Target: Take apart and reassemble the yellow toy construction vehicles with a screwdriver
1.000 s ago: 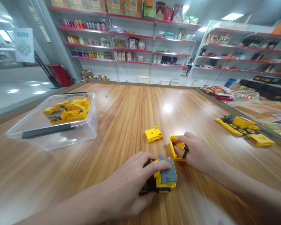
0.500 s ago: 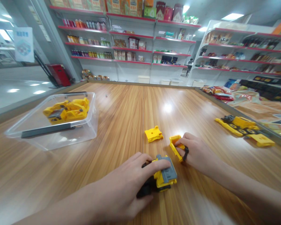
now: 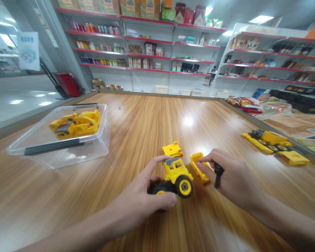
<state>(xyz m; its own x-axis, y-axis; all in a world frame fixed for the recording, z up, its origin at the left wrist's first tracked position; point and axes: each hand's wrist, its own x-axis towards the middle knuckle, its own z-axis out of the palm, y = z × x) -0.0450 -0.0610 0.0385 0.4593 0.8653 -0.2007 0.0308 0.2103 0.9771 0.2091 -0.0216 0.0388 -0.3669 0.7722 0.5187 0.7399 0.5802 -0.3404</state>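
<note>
My left hand point(image 3: 144, 196) is closed around a yellow toy truck point(image 3: 176, 171) with a grey roof and black wheels. The truck is tilted, its side and a yellow-hubbed wheel facing me. In my right hand point(image 3: 229, 171) is a small black screwdriver point(image 3: 218, 171), its thick end sticking out beside the palm. The thumb and index fingertips pinch together over a yellow tray-like truck bed point(image 3: 196, 159); whether a tiny piece sits between them is hard to make out. A flat yellow plate point(image 3: 172, 148) lies just behind the truck.
On the left stands a clear plastic box point(image 3: 102, 147) holding yellow toy vehicles point(image 3: 78, 124). More yellow toy parts point(image 3: 275, 140) lie at the right. A tiny object point(image 3: 119, 107) rests far back on the wooden table point(image 3: 136, 122). Packaged goods point(image 3: 246, 103) sit beyond the right edge.
My left hand has lifted and turned the truck, so its side and wheel now show instead of the roof. My right hand has shifted slightly right, with the screwdriver swung further into the palm.
</note>
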